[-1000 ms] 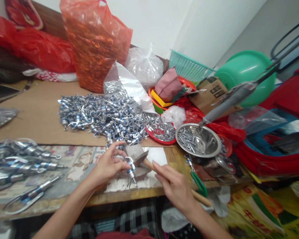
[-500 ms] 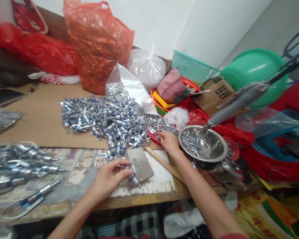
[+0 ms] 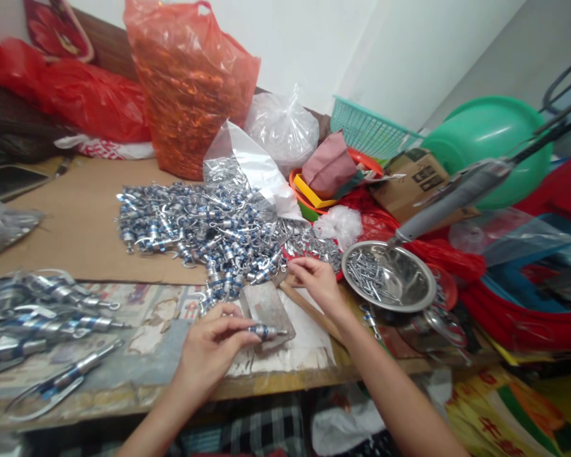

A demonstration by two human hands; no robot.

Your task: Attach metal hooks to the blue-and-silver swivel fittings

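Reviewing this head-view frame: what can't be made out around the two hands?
- Whether the right hand pinches a part: its fingertips are too small and blurred in the head view.
- The hammer: its head is hidden behind that hand and the metal block.
- The near end of the swivel: covered by the left hand.
- Contents of the red bag: blurred by the plastic.

Two hands [image 3: 209,346], one steel bowl [image 3: 409,298], one hammer [image 3: 285,298], two red bags [image 3: 190,82].

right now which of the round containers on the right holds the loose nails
The steel bowl beside the right hand: shiny metal with nails inside. The big green basin behind it is plastic, tipped on edge.
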